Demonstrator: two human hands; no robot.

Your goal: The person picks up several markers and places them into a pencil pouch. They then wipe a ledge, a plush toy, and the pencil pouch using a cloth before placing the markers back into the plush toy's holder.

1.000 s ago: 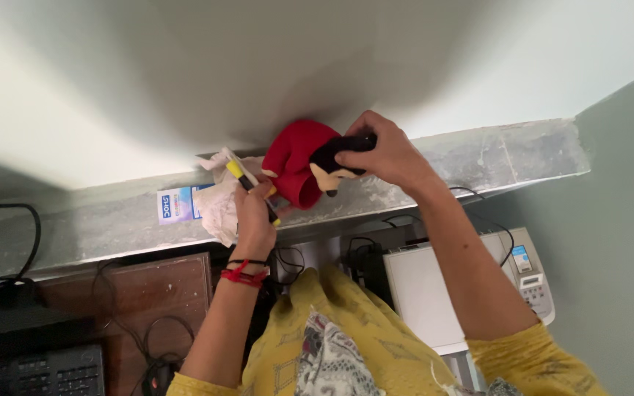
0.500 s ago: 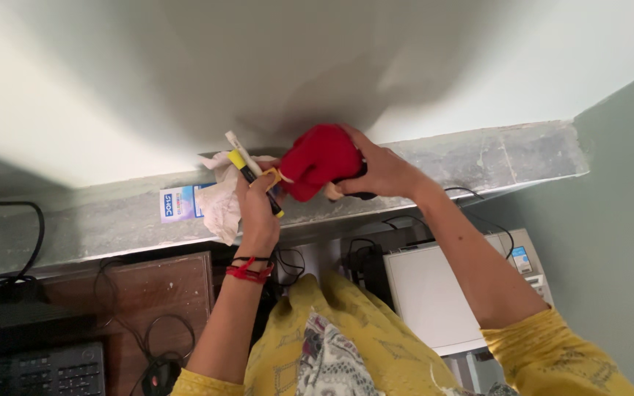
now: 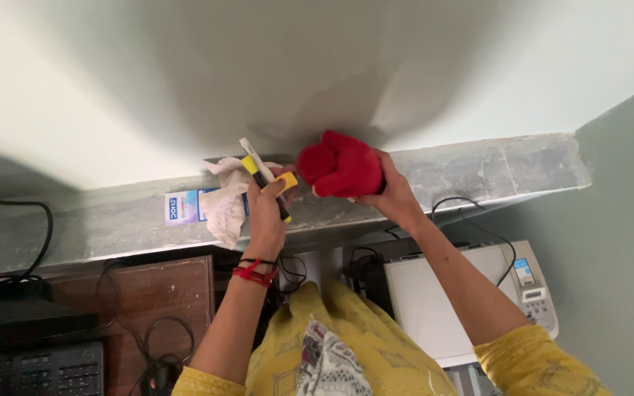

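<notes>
A grey stone ledge (image 3: 471, 165) runs along the pale wall, bare to the right of the hands as far as the green side wall, and the right hand (image 3: 390, 192) is clamped around one red plush toy (image 3: 340, 165) at its back edge. The left hand (image 3: 266, 213) is closed on a yellow-and-black marker (image 3: 262, 176), a white pen (image 3: 249, 150), a small yellow piece (image 3: 285, 181) and one crumpled white tissue (image 3: 223, 205). One flat blue-and-white rectangular packet (image 3: 183, 206) lies on the ledge just left of the tissue; a white printer (image 3: 442, 301) sits below.

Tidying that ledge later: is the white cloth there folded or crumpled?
Crumpled. The white cloth lies bunched in irregular wrinkles on the grey ledge, one end hanging over its front edge beside the left hand.
</notes>
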